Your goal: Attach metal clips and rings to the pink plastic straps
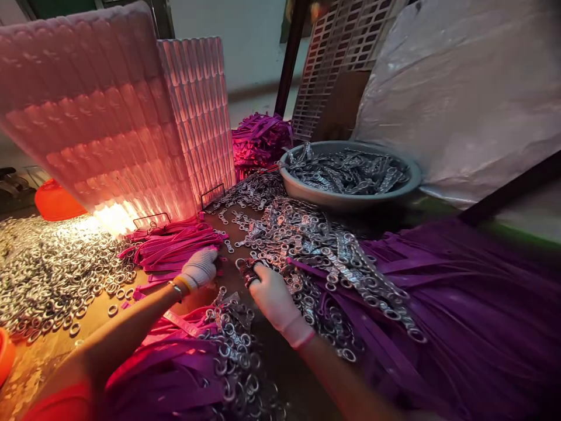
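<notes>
Taking the grey bowl [350,196] of metal clips as the landmark: far to its left, loose rings [52,275] lie spread over the table [94,327], right up to the near edge, and a careless sweep of the forearm could likely push some off onto the floor. Nearer the bowl, still left and forward of it, the left hand [199,268], in a white glove, rests curled and mostly closed on a bundle of straps [175,248]; whether it actually grips one I cannot tell. The bundle is loose, so a tug on one strap could drag its neighbours out of order. Directly in front of the bowl, the right hand [274,295], also gloved, pinches a small ring and strap end [248,270] between fingertips at the edge of the clip pile [307,240]. The glove may dull touch, so the piece could slip, or the knit could snag on a metal edge. Right of the hands and below the bowl, straps with clips already on [385,298] lie fanned over a heap of purple straps [473,316]; they overlap closely, and clips could hook one another and tangle when lifted.
</notes>
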`<state>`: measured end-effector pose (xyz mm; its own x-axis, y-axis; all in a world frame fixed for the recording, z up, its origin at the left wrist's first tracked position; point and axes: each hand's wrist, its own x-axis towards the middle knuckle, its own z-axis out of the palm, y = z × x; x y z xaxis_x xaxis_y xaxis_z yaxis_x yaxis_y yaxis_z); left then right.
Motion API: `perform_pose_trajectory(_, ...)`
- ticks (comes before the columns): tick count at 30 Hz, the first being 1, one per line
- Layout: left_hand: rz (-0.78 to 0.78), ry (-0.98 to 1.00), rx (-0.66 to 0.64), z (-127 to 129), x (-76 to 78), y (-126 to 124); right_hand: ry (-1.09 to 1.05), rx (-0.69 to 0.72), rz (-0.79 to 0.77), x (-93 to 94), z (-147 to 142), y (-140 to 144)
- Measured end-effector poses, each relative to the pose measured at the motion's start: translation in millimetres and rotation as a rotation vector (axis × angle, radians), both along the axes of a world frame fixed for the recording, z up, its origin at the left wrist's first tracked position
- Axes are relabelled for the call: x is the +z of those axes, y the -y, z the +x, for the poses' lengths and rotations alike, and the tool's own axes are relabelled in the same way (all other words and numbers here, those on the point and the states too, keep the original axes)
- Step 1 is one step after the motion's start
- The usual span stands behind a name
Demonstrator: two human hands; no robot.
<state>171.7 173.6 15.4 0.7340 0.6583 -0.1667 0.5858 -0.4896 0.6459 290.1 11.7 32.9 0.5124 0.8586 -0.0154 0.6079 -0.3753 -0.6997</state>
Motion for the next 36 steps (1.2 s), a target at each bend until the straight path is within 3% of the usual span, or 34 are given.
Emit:
perform_pose_trajectory(2,-0.084,0.042,0.029,-23.5,13.5,2.5,0.022,0.055,0.008,3.0,-6.2,2.2)
perform_pose_trajectory(5,-0.382,0.203,0.124,-63.6,28.6,11.9,0.041,0.18,0.043,5.8,-22.2,5.1)
perform_pose_trajectory(7,-0.598,0.369,0.21,-82.8,31.1,21.7,0.054,0.253,0.057,6.2,-34.6,6.1)
perform_pose_trajectory(9,-0.708,0.502,0.281,-91.4,28.7,31.4,0.073,0.297,0.056,5.6,-45.5,6.4)
perform_pose_trajectory(13,-0.728,0.662,0.368,-87.7,23.4,40.6,0.14,0.308,0.032,3.4,-56.7,7.5)
perform_pose_trajectory(17,-0.696,0.731,0.407,-90.5,28.2,42.9,0.219,0.29,0.011,5.5,-56.7,12.1)
perform_pose_trajectory(20,-0.677,0.676,0.39,-105.1,33.3,57.3,0.255,0.317,0.01,11.6,-59.7,18.4)
perform_pose_trajectory(24,-0.682,0.538,0.353,-126.9,35.6,97.9,0.367,0.451,-0.023,19.2,-77.1,29.5)
perform_pose_trajectory(27,-0.575,0.405,0.307,-137.7,35.4,125.6,0.546,0.547,-0.014,17.0,-93.1,38.4)
perform_pose_trajectory(31,-0.377,0.341,0.246,-145.5,36.0,138.7,0.766,0.601,0.175,4.1,-103.8,46.2)
perform_pose_trajectory(36,-0.216,0.261,0.113,-151.8,38.9,135.7,0.863,0.507,0.495,-6.6,-105.6,47.0)
